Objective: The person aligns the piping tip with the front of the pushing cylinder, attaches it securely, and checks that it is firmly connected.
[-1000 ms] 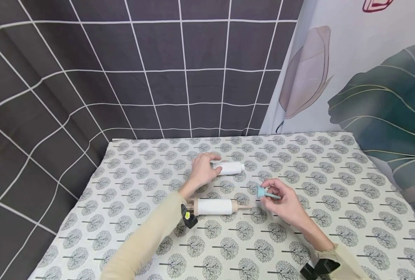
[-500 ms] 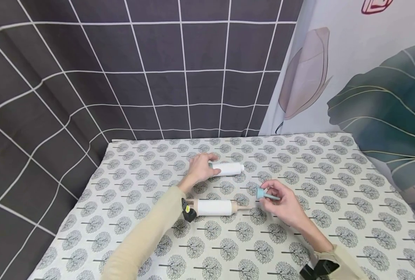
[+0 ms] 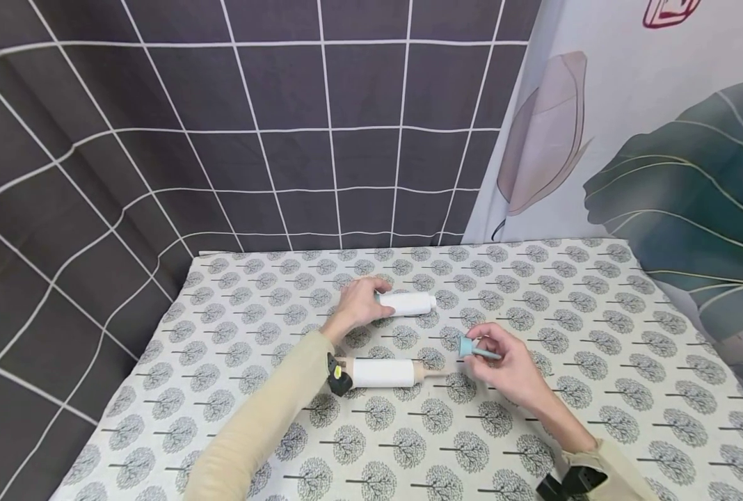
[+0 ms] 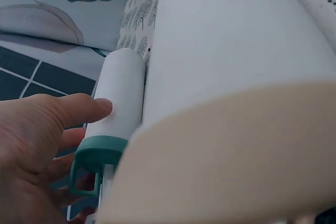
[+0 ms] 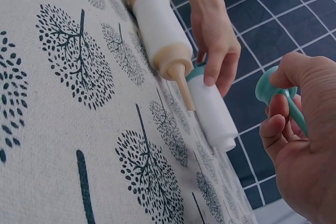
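In the head view, the left hand [image 3: 357,304] seemingly grips the teal-ended tube [image 3: 411,303], extending toward three o'clock; the right hand [image 3: 504,360] pinches a teal nozzle [image 3: 467,346]. The beige-ended tube [image 3: 383,373] lies at nine o'clock from it, contents hidden.

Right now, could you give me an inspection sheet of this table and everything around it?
Surface: pale tree-print cloth
Job's things: beige-and-white tube, lying on the cloth; teal-and-white tube; teal nozzle, fitted to neither tube
Clutter: nothing seen
Left grip: holds the teal-and-white tube
Right grip: pinches the teal nozzle
Cables: nothing seen
Surroundings: dark grid curtain behind and at left; leaf-print curtain at right
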The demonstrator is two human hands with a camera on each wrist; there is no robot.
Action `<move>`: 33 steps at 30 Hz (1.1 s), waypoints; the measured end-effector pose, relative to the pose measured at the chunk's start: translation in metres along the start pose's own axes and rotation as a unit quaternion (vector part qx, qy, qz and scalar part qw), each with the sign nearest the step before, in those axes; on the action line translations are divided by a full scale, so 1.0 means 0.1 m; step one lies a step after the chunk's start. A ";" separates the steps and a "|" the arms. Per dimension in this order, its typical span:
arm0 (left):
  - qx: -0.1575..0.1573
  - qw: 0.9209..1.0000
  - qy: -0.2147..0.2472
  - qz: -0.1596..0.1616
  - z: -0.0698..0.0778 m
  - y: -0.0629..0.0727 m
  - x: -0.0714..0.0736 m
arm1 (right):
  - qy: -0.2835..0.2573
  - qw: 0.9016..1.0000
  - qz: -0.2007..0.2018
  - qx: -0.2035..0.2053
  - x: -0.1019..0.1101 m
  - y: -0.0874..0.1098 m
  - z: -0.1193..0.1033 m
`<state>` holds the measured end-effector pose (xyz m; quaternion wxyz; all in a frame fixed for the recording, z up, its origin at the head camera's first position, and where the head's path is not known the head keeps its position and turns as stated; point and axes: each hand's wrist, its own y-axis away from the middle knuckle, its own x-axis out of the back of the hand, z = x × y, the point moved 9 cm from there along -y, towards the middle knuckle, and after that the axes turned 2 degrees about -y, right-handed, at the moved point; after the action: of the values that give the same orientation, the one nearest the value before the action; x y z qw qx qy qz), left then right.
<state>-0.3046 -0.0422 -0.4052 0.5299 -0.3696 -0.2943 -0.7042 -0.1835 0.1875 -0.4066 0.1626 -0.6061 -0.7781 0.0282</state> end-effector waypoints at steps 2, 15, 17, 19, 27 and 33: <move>0.000 1.000 -0.001 -0.006 0.00 -0.01 -0.02 | -0.002 1.000 0.000 0.000 0.00 0.00 0.00; -0.024 0.999 -0.037 -0.011 0.04 -0.03 -0.09 | -0.006 1.000 -0.001 -0.012 -0.01 0.00 0.01; -0.026 0.999 -0.041 -0.011 0.04 -0.03 -0.10 | -0.008 1.000 0.001 -0.010 -0.01 0.00 0.01; -0.029 0.999 -0.042 -0.013 0.03 -0.04 -0.11 | -0.007 1.000 0.000 -0.007 -0.01 0.00 0.01; -0.041 0.998 -0.046 -0.009 0.03 -0.03 -0.10 | -0.017 1.000 0.000 -0.012 -0.03 0.02 0.01; -0.042 0.998 -0.037 -0.005 0.02 0.03 -0.04 | -0.016 1.000 -0.002 -0.009 -0.03 0.01 -0.02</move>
<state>-0.3009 -0.0391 -0.4074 0.4990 -0.4159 -0.2862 -0.7044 -0.1816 0.1842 -0.4060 0.1450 -0.6056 -0.7818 0.0306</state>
